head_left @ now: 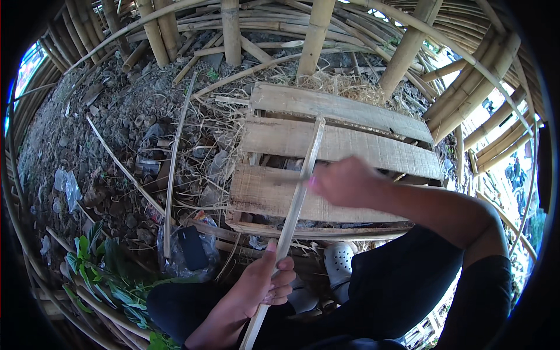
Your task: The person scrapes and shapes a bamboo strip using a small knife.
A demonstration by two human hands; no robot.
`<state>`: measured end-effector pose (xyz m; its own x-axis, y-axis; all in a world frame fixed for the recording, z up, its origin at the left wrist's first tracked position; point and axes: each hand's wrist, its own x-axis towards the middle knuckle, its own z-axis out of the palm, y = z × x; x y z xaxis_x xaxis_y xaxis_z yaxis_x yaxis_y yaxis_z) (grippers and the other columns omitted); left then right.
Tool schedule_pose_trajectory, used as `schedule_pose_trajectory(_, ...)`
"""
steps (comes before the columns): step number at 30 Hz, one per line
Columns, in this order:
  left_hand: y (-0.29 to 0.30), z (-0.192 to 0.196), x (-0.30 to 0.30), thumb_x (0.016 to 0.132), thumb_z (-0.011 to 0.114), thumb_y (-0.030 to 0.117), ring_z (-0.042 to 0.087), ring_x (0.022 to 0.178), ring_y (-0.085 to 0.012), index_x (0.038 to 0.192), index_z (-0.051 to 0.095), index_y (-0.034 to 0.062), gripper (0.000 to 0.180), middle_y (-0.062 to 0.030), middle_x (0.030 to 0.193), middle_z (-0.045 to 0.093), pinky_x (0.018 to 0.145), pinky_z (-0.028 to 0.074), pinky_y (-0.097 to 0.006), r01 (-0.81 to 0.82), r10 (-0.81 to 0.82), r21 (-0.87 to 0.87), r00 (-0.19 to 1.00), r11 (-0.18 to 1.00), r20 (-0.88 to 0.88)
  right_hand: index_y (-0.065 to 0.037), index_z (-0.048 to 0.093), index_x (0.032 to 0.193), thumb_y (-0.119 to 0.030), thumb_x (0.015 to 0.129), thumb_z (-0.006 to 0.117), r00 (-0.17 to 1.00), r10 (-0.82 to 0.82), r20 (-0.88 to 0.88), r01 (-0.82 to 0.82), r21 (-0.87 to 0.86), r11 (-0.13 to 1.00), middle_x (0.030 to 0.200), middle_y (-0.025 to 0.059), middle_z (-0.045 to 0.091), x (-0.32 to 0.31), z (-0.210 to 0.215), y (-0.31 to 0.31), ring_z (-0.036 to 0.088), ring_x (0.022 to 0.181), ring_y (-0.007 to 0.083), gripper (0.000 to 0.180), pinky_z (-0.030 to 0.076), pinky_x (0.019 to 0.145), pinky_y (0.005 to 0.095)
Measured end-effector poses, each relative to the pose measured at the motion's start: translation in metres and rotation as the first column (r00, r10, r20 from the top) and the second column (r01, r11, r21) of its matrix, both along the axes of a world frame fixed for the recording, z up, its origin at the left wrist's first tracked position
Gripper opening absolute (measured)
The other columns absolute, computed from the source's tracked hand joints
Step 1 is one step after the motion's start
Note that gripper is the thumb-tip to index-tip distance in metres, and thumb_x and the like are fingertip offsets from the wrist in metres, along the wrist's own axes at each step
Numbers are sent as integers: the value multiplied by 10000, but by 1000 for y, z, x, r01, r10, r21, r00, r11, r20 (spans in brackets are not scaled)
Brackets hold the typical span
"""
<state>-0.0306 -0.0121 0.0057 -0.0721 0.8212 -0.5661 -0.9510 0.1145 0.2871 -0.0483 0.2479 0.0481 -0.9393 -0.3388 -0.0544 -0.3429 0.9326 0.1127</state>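
A long pale bamboo strip (297,205) slants from my lap up across a wooden slatted pallet (350,139), its far end over the slats. My left hand (269,282) is wrapped around its lower part, thumb pointing up along it. Farther up, my right hand (348,182) is closed and smeared by motion. From it a thin blurred blade, apparently a knife (287,180), reaches left across the strip. Most of the handle is hidden by my fingers.
Two more bamboo strips (175,163) lie on the littered soil at left. A black phone (192,248) rests on clear plastic near green leaves (87,251). Upright bamboo poles (231,32) and stacked bamboo stand behind. A grey clog (339,263) is below the pallet.
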Motion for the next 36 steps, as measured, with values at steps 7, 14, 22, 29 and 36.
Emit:
schedule_pose_trajectory(7, 2, -1, 1, 973, 266, 628, 185, 428, -38, 797, 358, 164, 505, 78, 569, 227, 393, 166, -207, 3, -2, -20, 1000, 1000, 6, -52, 606, 875, -435, 995, 409, 1000, -5, -28, 5, -20, 1000, 561, 83, 596, -9, -2, 20, 627, 503, 260, 447, 519, 464, 390)
schedule_pose_trajectory(14, 3, 0, 0, 974, 268, 625, 176, 422, -37, 793, 356, 166, 501, 80, 562, 223, 382, 165, -203, -5, 5, -10, 1000, 1000, 26, -63, 568, 778, -421, 978, 438, 998, 56, -23, -57, -58, 997, 523, 79, 566, -11, -7, 33, 613, 483, 272, 430, 498, 473, 406)
schedule_pose_trajectory(22, 1, -4, -4, 977, 277, 617, 176, 419, -33, 793, 362, 170, 491, 83, 557, 228, 381, 157, -199, 9, -12, 32, 997, 999, 82, -67, 560, 759, -455, 976, 435, 1000, 16, -7, -16, -16, 1000, 495, 92, 550, -15, 1, 24, 596, 452, 295, 462, 502, 482, 416)
schedule_pose_trajectory(29, 3, -3, -2, 980, 295, 606, 166, 419, -28, 795, 368, 171, 478, 83, 549, 225, 386, 152, -192, -15, 11, 30, 994, 999, 113, -67, 573, 758, -416, 964, 483, 997, 62, -42, -66, -100, 993, 490, 101, 551, -13, 0, 33, 595, 458, 312, 415, 499, 474, 417)
schedule_pose_trajectory(36, -1, -1, -1, 976, 293, 615, 163, 419, -30, 796, 369, 171, 485, 83, 548, 226, 383, 152, -196, 3, -9, 51, 994, 999, 112, -54, 582, 762, -396, 970, 482, 991, 78, -109, -82, -39, 996, 509, 99, 564, -14, -2, 25, 590, 442, 283, 413, 483, 447, 412)
